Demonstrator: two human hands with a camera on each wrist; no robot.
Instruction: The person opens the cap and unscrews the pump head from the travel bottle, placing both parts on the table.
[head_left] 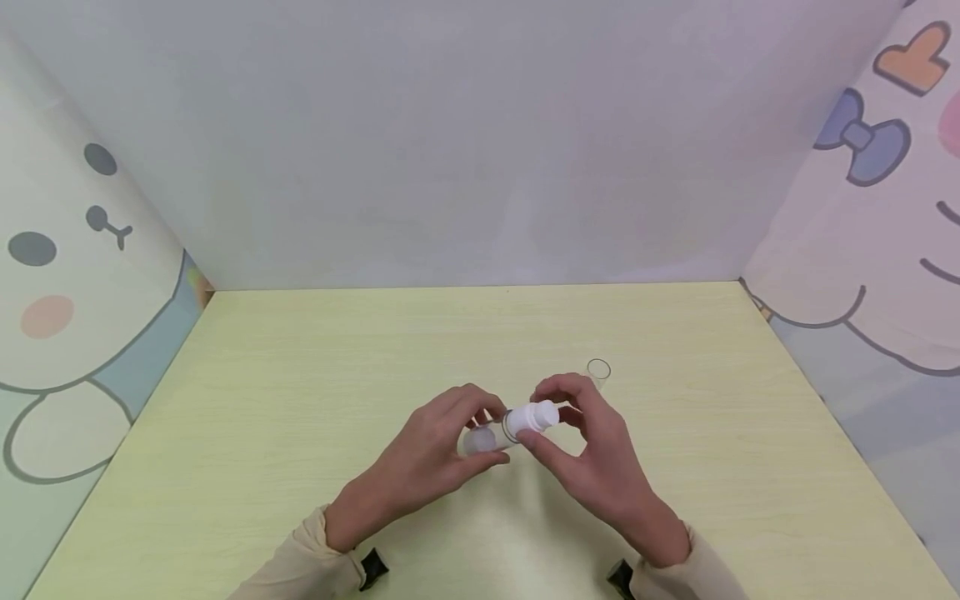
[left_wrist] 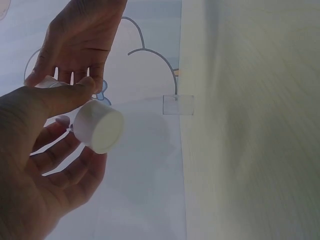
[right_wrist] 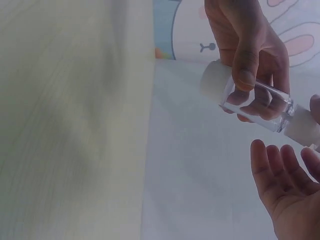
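A small clear bottle point(right_wrist: 262, 107) with a white base point(left_wrist: 102, 127) and a white pump top point(head_left: 534, 418) is held tilted above the table. My left hand point(head_left: 438, 442) grips its clear body, thumb on one side and fingers on the other, as the right wrist view shows. At the top end, my right hand point(head_left: 600, 454) has its thumb against the white collar and its forefinger curled towards the far side. The right hand's other fingers point(right_wrist: 272, 162) are spread away from the bottle.
A clear cap point(left_wrist: 178, 105) with a dark-looking rim stands on the pale wooden table point(head_left: 337, 358), just beyond my right hand. A plain wall point(head_left: 480, 150) rises behind the table. Cartoon-printed panels point(head_left: 67, 275) flank both sides.
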